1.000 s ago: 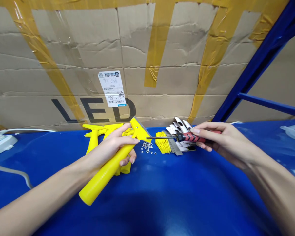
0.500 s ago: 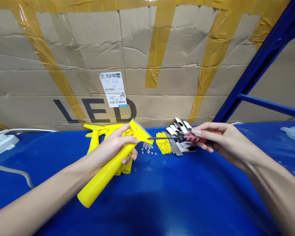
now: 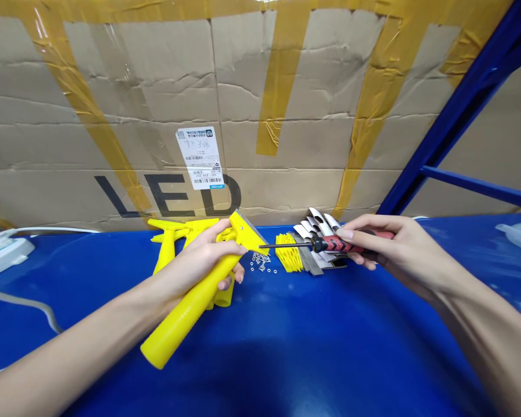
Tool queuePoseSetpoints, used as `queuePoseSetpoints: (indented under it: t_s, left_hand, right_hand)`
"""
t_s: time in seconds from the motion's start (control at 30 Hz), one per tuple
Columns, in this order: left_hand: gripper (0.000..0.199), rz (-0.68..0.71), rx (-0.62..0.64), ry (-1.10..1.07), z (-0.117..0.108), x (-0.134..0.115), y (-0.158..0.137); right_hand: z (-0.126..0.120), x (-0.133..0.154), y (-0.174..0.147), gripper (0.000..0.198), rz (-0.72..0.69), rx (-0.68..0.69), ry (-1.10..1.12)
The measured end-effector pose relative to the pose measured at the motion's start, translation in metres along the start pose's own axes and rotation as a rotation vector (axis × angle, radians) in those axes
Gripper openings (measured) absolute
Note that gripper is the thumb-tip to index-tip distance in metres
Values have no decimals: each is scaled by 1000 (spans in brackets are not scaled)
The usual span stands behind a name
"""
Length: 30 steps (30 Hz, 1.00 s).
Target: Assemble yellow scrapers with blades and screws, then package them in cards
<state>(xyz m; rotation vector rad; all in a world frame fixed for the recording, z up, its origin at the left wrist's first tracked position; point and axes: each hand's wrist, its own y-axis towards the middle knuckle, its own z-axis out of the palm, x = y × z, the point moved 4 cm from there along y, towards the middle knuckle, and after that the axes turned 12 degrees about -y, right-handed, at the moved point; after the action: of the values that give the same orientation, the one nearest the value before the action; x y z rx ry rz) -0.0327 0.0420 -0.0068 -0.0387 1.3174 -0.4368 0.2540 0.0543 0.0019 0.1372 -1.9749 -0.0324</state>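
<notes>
I have one yellow scraper (image 3: 191, 310) in the middle of my view, tilted above the bench (image 3: 278, 353), its head up and away from me. My left hand (image 3: 200, 258) is wrapped round its neck, and my right hand (image 3: 388, 240) pinches one red-and-black screwdriver (image 3: 330, 244) by the grip, the tip seemingly touching the head's lower corner. From here I judge the scraper light, stiff and a little slick, hardly fragile; the neck is the place to hold it, clear of the metal edge. One screw head shows on it. Below the head lie loose screws and nuts (image 3: 261, 259), too small and jumbled to count; just right of them, one fanned row of yellow plates (image 3: 287, 253), grey strips (image 3: 309, 260) and silvery curved pieces (image 3: 316, 219), all overlapping past counting. Several more yellow handles (image 3: 164, 255) sit partly hidden behind my left hand. One cardboard box (image 3: 238, 116) bearing one white label (image 3: 200, 157) stands behind everything.
</notes>
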Motion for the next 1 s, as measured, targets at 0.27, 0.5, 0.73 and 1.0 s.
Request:
queuePoseSetpoints:
  t_s: [0.27, 0.5, 0.73, 1.0]
  left_hand:
    - [73, 71, -174, -89, 15, 5, -6]
    - [71, 95, -255, -142, 22, 11, -4]
    - [74, 35, -237, -108, 28, 27, -5]
    - [66, 34, -231, 4, 31, 28, -4]
  right_hand:
    - [6, 10, -8, 49, 25, -190, -161]
    - [6, 23, -9, 48, -264, -176, -235]
    - [1, 20, -10, 37, -290, -256, -289]
    - [-5, 18, -7, 24, -290, -228, -239]
